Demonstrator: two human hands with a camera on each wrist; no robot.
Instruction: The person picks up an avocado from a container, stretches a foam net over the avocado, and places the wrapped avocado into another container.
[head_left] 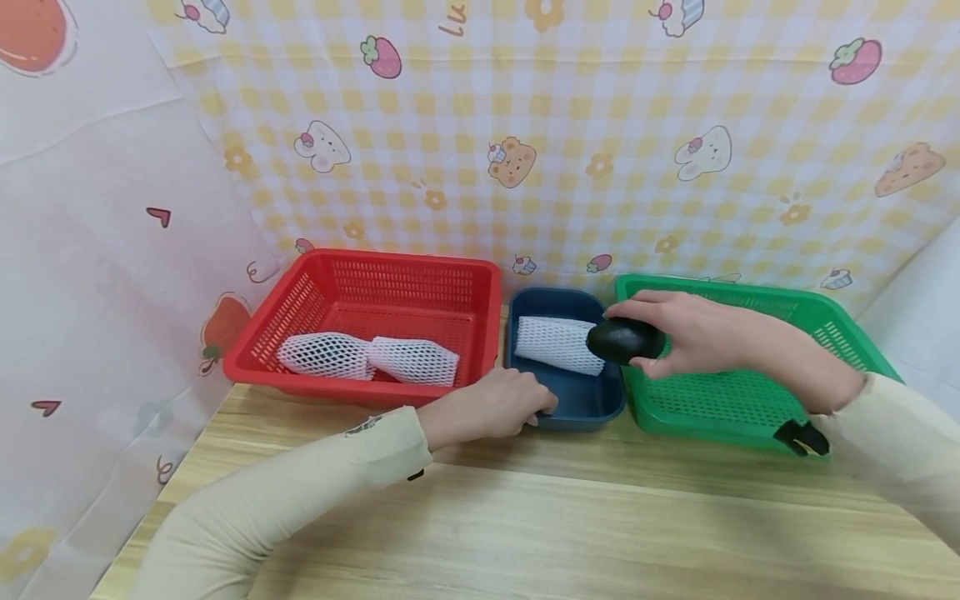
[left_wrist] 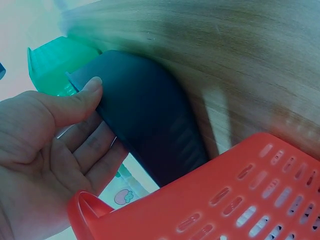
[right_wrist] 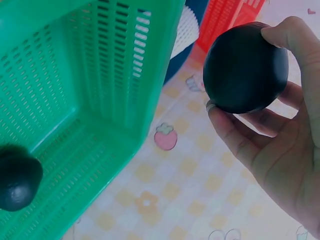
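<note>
In the head view the right hand [head_left: 693,332] holds a dark oval fruit [head_left: 626,341] between thumb and fingers, above the gap between the blue bin [head_left: 577,390] and the green basket [head_left: 705,429]. The right wrist view shows the same dark fruit [right_wrist: 246,67] pinched in the right hand [right_wrist: 285,135]. My left hand [head_left: 504,402] grips the blue bin's near left rim; in the left wrist view the thumb of the left hand [left_wrist: 60,135] lies on the outer wall of the bin [left_wrist: 145,105], fingers inside. A white foam net [head_left: 557,343] lies in the bin.
Left of the bin stands a red basket [head_left: 285,383] with two white foam nets [head_left: 326,355] inside. Another dark fruit [right_wrist: 17,181] lies in the green basket, seen in the right wrist view. A patterned cloth [head_left: 570,108] hangs behind the wooden table [head_left: 525,525].
</note>
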